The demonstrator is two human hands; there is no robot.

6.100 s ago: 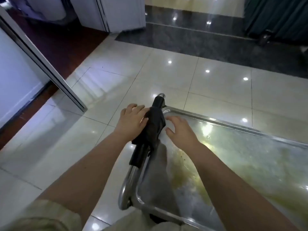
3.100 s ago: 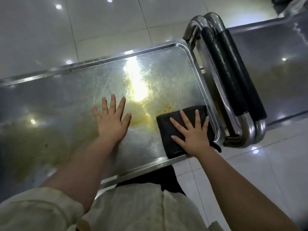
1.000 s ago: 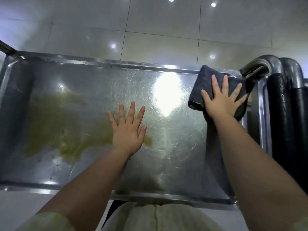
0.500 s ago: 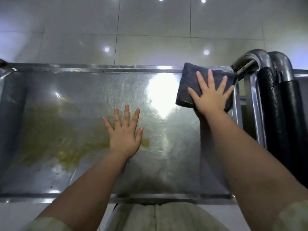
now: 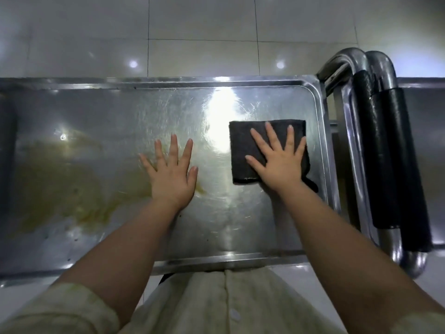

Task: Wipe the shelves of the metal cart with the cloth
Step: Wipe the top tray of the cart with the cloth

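The metal cart's top shelf point(image 5: 216, 237) fills the view, a scratched steel tray with a raised rim. A folded dark cloth point(image 5: 243, 143) lies flat on its right part, near the right rim. My right hand point(image 5: 279, 162) presses on the cloth with straight, spread fingers. My left hand point(image 5: 172, 174) rests flat on the bare steel at the middle, fingers spread, holding nothing. A yellowish-brown stain point(image 5: 65, 189) covers the shelf's left half, reaching under my left hand.
Two steel cart handles with black foam grips point(image 5: 385, 165) stand just right of the shelf; a second cart's shelf point(image 5: 428, 141) lies beyond them. Glossy pale floor tiles point(image 5: 192, 32) lie beyond the far rim. My light shirt point(image 5: 216, 307) is against the near rim.
My right hand has drawn the cloth from the far right corner toward me along the right side. My left hand stays planted at the middle.
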